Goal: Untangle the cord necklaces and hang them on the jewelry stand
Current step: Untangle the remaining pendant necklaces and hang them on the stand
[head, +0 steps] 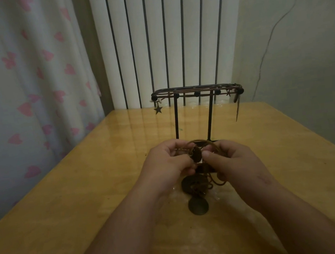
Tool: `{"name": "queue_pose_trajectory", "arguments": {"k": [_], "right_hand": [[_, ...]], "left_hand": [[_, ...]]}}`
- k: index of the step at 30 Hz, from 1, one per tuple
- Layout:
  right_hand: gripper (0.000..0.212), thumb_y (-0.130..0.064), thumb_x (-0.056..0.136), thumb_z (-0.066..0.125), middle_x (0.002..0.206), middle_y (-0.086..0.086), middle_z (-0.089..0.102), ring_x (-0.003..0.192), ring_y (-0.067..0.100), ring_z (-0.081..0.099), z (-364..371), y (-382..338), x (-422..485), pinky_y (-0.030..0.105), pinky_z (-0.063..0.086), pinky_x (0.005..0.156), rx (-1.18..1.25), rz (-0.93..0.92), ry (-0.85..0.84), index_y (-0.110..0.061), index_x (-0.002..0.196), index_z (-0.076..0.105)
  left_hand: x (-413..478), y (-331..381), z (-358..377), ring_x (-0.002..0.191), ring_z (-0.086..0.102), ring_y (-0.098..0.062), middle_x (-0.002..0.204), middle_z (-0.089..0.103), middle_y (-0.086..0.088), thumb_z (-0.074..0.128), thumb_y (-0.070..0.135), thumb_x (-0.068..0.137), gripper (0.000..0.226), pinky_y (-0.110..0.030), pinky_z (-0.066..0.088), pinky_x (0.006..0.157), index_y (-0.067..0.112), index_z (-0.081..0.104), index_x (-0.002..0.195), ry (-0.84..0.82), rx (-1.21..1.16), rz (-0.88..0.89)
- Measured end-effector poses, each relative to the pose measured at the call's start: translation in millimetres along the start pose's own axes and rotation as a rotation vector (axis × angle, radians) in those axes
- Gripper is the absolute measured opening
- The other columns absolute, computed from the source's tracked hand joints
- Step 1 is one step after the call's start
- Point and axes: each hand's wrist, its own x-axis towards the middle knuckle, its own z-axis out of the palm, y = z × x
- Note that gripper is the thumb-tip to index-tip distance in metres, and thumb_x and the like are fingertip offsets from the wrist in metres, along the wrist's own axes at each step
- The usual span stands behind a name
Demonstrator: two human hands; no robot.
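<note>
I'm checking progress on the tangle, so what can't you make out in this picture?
- Head view: how many cord necklaces are knotted together; the left hand and right hand pinch and cover the knot, and the light is dim.
- Head view: the base of the jewelry stand, mostly hidden behind both hands.
- Head view: what hangs at the stand's right end; too small and dark.

Left hand (166, 162), right hand (233, 160) seemingly pinching tangled cord necklaces (198, 178), jewelry stand (197, 92) behind

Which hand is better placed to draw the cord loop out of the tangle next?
Probably the right hand: the cord loop arches across into its grip, while the left hand pinches the cords near a disc pendant, steadying them.
</note>
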Motion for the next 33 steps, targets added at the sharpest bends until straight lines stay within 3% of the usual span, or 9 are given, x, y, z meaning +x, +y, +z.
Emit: {"name": "queue_pose_trajectory", "arguments": {"k": [4, 9, 12, 18, 22, 25, 28, 33], "right_hand": [[0.013, -0.026, 0.094, 0.060, 0.082, 0.000, 0.071, 0.071, 0.004, 0.063, 0.0, -1.2, -0.2, 0.014, 0.043, 0.056, -0.007, -0.007, -0.011, -0.020, 0.088, 0.070], [0.018, -0.029, 0.095, 0.057, 0.085, 0.007, 0.071, 0.075, 0.019, 0.062, 1.4, -2.8, -1.3, 0.028, 0.047, 0.063, -0.003, -0.002, -0.036, -0.021, 0.088, 0.071], [0.018, -0.028, 0.096, 0.057, 0.083, 0.010, 0.069, 0.071, 0.017, 0.058, 1.9, -2.0, -1.1, 0.031, 0.046, 0.063, 0.027, 0.013, -0.035, -0.020, 0.089, 0.071], [0.009, -0.014, 0.087, 0.066, 0.078, 0.000, 0.068, 0.065, 0.002, 0.059, -0.2, -0.3, 0.0, 0.021, 0.046, 0.059, 0.041, 0.008, -0.090, -0.020, 0.092, 0.070], [0.006, -0.027, 0.083, 0.071, 0.063, -0.011, 0.060, 0.058, -0.001, 0.055, 3.1, 3.1, -0.7, 0.010, 0.045, 0.054, -0.067, -0.078, -0.082, -0.023, 0.087, 0.070], [0.013, -0.032, 0.089, 0.063, 0.072, -0.005, 0.068, 0.067, 0.005, 0.060, 4.9, 3.1, 0.0, 0.014, 0.049, 0.057, -0.189, -0.101, -0.024, -0.026, 0.082, 0.071], [0.022, -0.031, 0.096, 0.054, 0.079, -0.002, 0.070, 0.077, 0.009, 0.063, 3.9, 1.1, 1.0, 0.027, 0.051, 0.067, -0.173, -0.073, 0.015, -0.025, 0.083, 0.071], [0.026, -0.029, 0.099, 0.049, 0.072, -0.004, 0.063, 0.069, 0.009, 0.056, 3.4, -0.5, 2.3, 0.026, 0.040, 0.062, -0.060, 0.037, 0.035, -0.018, 0.085, 0.068]], "left_hand": [[0.0, 1.7, -0.7, 0.075, 0.071, -0.016, 0.092, 0.072, -0.008, 0.062, -0.006, 0.084, 0.029, -0.029, 0.056, 0.071, 0.017, 0.072, 0.100, -0.008, -0.033, -0.028], [-0.8, 2.1, 0.7, 0.071, 0.066, -0.015, 0.090, 0.071, -0.009, 0.055, -0.004, 0.090, 0.029, -0.027, 0.053, 0.068, 0.017, 0.072, 0.101, -0.028, -0.078, -0.050], [-1.6, 2.1, 2.4, 0.072, 0.064, -0.016, 0.092, 0.070, -0.009, 0.053, -0.001, 0.093, 0.028, -0.028, 0.053, 0.067, 0.018, 0.071, 0.103, -0.051, -0.085, -0.053], [-1.0, 2.2, 2.3, 0.076, 0.065, -0.016, 0.101, 0.070, -0.010, 0.050, -0.006, 0.094, 0.033, -0.028, 0.054, 0.072, 0.020, 0.068, 0.104, -0.029, -0.056, -0.036], [-0.8, 1.5, 0.5, 0.087, 0.073, -0.019, 0.105, 0.071, -0.009, 0.057, -0.006, 0.091, 0.032, -0.034, 0.059, 0.076, 0.020, 0.066, 0.108, -0.014, -0.056, -0.017], [-2.1, 2.4, -0.9, 0.085, 0.073, -0.019, 0.103, 0.071, -0.007, 0.060, -0.005, 0.089, 0.032, -0.035, 0.060, 0.079, 0.020, 0.066, 0.108, 0.001, -0.027, 0.000], [-2.8, 4.0, -0.2, 0.086, 0.071, -0.018, 0.100, 0.072, -0.004, 0.062, -0.001, 0.088, 0.029, -0.032, 0.059, 0.078, 0.021, 0.068, 0.105, 0.016, 0.006, 0.015], [-3.8, 5.2, 2.1, 0.088, 0.065, -0.019, 0.094, 0.069, 0.000, 0.064, 0.010, 0.091, 0.018, -0.029, 0.054, 0.073, 0.025, 0.071, 0.098, 0.021, 0.089, 0.029]]}}
